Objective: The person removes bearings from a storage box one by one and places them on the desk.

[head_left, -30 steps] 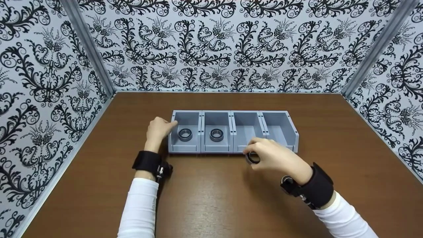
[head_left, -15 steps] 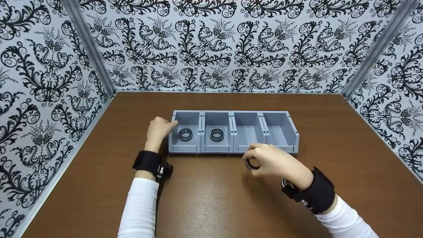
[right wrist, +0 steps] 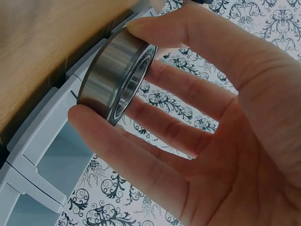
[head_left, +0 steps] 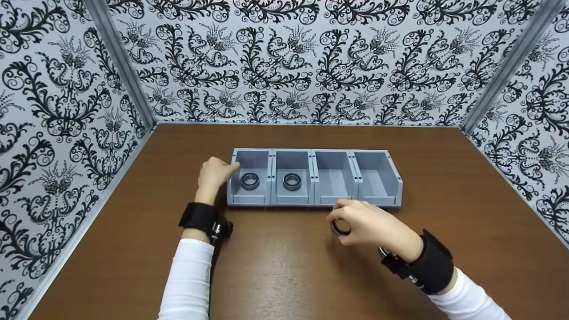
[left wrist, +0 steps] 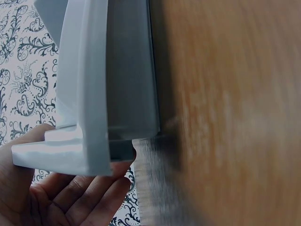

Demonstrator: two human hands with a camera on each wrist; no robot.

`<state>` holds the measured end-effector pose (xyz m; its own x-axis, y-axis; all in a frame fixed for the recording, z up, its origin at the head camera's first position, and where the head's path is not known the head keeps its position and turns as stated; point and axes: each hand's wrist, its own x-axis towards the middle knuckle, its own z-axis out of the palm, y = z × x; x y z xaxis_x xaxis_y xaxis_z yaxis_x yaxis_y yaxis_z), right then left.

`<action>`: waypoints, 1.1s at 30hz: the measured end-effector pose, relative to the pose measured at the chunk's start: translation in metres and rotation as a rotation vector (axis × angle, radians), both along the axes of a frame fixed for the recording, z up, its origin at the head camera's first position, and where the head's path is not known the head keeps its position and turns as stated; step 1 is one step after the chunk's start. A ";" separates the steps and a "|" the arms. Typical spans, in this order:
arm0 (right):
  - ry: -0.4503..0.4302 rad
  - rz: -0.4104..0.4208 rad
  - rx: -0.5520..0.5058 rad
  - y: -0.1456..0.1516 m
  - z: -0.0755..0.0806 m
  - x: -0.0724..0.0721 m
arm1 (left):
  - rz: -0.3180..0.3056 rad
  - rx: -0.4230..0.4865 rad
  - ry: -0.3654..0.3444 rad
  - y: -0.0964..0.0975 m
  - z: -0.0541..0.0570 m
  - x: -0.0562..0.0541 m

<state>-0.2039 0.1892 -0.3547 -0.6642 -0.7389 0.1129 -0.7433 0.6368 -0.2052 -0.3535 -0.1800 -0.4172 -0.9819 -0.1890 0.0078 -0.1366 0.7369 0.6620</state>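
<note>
My right hand (head_left: 366, 224) pinches a ball bearing (right wrist: 107, 75) on edge between thumb and index finger, just in front of the third bin (head_left: 335, 178). In the right wrist view the bearing's shiny outer ring faces the camera, and the other fingers stretch out behind it. At the far left of the bin row, my left hand (head_left: 214, 174) grips the side wall of the first grey bin (left wrist: 96, 94), thumb over its edge and fingers on the outside. One bearing (head_left: 250, 187) lies flat in that first bin; a second bearing (head_left: 292, 187) lies in the bin beside it.
The grey bins stand joined in a row on the brown table (head_left: 275, 266). At the right end is another bin (head_left: 375, 178), with nothing visible inside. Patterned panels (head_left: 284, 66) with grey metal posts enclose the table at the back and sides.
My right hand has drawn back a little from the bins toward me, still holding the bearing. The left hand stays where it was on the first bin.
</note>
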 end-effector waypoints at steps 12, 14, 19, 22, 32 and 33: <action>-0.028 0.014 -0.001 0.003 -0.009 0.005 | 0.007 0.013 0.009 0.000 -0.001 0.001; -0.023 0.020 -0.003 0.003 -0.011 0.006 | 0.010 0.013 0.012 0.000 0.000 0.002; -0.020 0.027 0.003 0.004 -0.016 0.006 | 0.014 0.017 0.008 0.001 0.000 0.001; -0.035 0.028 0.003 0.004 -0.017 0.007 | 0.016 0.020 0.007 0.001 0.001 0.002; -0.046 0.029 0.007 0.006 -0.023 0.011 | 0.003 0.016 0.013 0.000 0.000 0.001; -0.054 0.027 0.008 0.006 -0.023 0.012 | 0.004 0.015 0.013 0.000 0.000 0.001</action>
<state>-0.1919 0.1951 -0.3781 -0.6488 -0.7577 0.0711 -0.7484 0.6183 -0.2402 -0.3523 -0.1798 -0.4171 -0.9809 -0.1936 0.0181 -0.1308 0.7260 0.6751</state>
